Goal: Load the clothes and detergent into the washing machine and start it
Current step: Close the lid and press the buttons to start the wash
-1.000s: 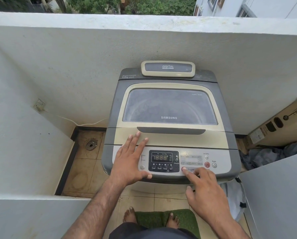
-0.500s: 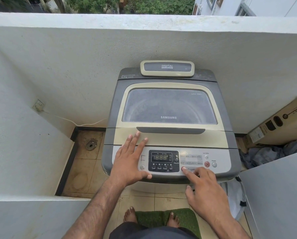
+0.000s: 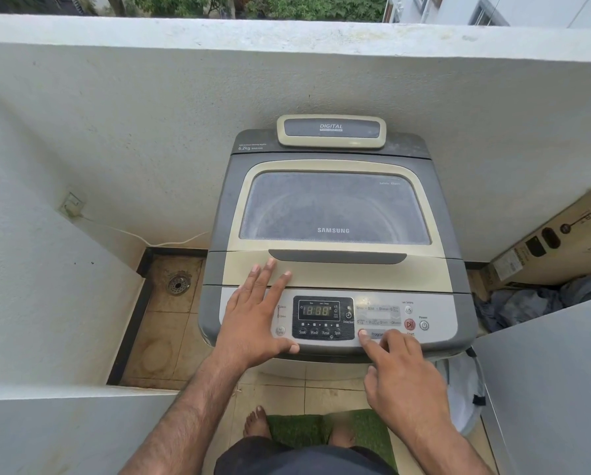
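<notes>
Top-loading washing machine [image 3: 335, 207]: stands on the tiled floor against the white parapet wall, lid [image 3: 335, 272] down, display [image 3: 318, 310] lit. Left hand [image 3: 253, 323]: laid flat across the lid's front edge and the left of the control panel [image 3: 383, 311], fingers [image 3: 268, 272] straight and slightly spread. Right hand [image 3: 403, 375]: index fingertip on the Program button [image 3: 376, 334], other fingers curled under, holding nothing. Floor drain [image 3: 178, 284]: left of the machine. Cardboard box [image 3: 561, 248] and grey-blue cloth [image 3: 534, 299]: to the right. Green mat [image 3: 301, 428]: underfoot.
</notes>
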